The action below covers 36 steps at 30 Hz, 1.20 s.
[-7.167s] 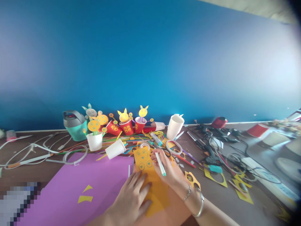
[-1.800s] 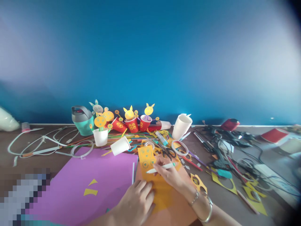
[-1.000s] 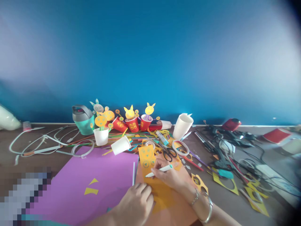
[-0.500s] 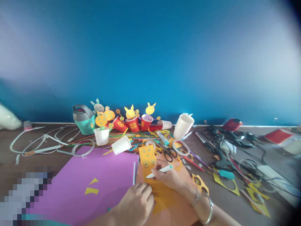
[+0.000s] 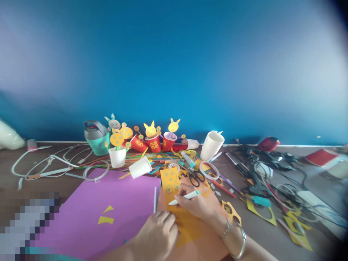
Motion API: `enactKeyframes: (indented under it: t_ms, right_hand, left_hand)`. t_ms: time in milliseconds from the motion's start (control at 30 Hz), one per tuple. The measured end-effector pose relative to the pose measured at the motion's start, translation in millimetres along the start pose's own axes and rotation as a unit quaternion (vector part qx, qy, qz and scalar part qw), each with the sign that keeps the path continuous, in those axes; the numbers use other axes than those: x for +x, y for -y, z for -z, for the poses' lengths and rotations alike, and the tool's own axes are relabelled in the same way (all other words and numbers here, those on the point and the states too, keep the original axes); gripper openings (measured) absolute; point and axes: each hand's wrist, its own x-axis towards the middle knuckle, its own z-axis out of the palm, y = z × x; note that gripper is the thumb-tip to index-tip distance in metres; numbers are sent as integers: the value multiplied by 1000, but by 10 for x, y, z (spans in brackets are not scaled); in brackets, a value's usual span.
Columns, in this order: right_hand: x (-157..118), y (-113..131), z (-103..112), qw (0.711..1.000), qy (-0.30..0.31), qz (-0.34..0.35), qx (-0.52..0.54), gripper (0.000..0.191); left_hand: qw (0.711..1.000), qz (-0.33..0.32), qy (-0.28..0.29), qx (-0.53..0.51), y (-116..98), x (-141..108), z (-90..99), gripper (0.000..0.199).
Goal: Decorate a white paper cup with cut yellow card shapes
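Observation:
My right hand [image 5: 191, 201] is closed around a white marker with a green end [image 5: 191, 195]. The marker's tip points left and rests at or just above an orange-yellow paper strip [image 5: 171, 194]. Circles, some with small triangles inside, are drawn on the strip's upper part. My left hand [image 5: 160, 232] lies curled in a fist on the strip's lower left side; its fingertips and anything in them are hidden. Under the strip lies an orange sheet [image 5: 214, 239]. To the left is a purple sheet [image 5: 108, 192] bearing two yellow paper scraps [image 5: 106, 220].
Black scissors [image 5: 196, 178] and a tape roll [image 5: 209, 170] lie beyond my right hand. Paper animal figures stand in red cups [image 5: 153, 144] and a white cup [image 5: 117, 157]. Another white cup [image 5: 140, 168] lies tipped. Cables [image 5: 282, 185] and yellow cut-outs [image 5: 262, 210] cover the right.
The marker's tip has shifted very slightly left. Both hands and everything else hold nearly the same positions.

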Motion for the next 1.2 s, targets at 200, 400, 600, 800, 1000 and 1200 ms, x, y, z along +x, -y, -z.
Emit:
enactKeyframes:
  t_ms: [200, 400, 600, 800, 1000, 1200]
  right_hand:
    - [3, 29, -6, 1000, 21, 17, 1, 18]
    - [4, 47, -2, 1000, 12, 20, -15, 17]
    - [10, 25, -2, 999, 17, 18, -33, 14]
    - [4, 47, 2, 997, -22, 39, -62, 14]
    - [-71, 394, 111, 992, -39, 21, -115, 14]
    - [-73, 376, 90, 992, -49, 47, -111, 15]
  left_hand:
    - [1000, 11, -7, -6, -12, 1, -4, 9]
    - [1000, 6, -7, -3, -8, 6, 11, 8]
    - [1000, 12, 2, -10, -8, 3, 11, 6]
    - [1000, 3, 5, -6, 4, 2, 13, 10]
    - [1000, -7, 4, 5, 8, -1, 5, 12]
    - [1000, 5, 12, -2, -4, 8, 43, 9]
